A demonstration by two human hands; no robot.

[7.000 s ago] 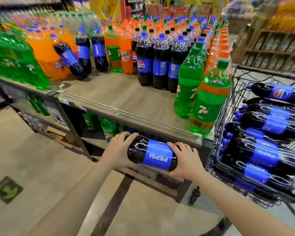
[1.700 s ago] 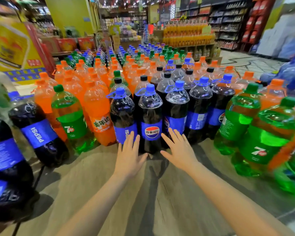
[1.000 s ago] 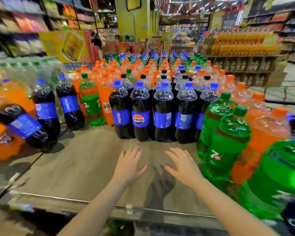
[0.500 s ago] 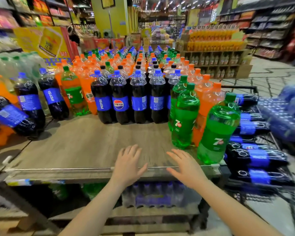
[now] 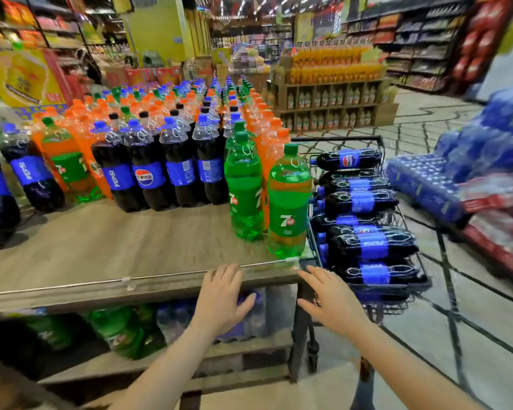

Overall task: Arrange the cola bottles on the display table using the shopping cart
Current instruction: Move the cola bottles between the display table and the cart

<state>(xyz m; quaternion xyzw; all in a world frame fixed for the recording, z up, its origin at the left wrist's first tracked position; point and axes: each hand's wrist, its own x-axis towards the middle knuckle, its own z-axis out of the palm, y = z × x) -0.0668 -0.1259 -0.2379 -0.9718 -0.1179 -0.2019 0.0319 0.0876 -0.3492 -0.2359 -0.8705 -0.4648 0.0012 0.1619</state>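
Dark cola bottles point(image 5: 148, 170) wear blue labels and blue caps. Beside them, green 7Up bottles point(image 5: 288, 208) have green caps; behind them, orange soda bottles point(image 5: 267, 125) have orange caps. The display table point(image 5: 116, 247) is grey-brown woodgrain.

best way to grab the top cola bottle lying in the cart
Take the top cola bottle around its labelled middle, coming down from above with the right hand. It lies on its side on top of the stack, nothing over it, while the cart wire and the bottles beneath block its sides and underside.

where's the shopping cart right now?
Head view, right of centre: the shopping cart stands against the display table's right end, beside the front 7up bottle, with cola bottles lying stacked inside.
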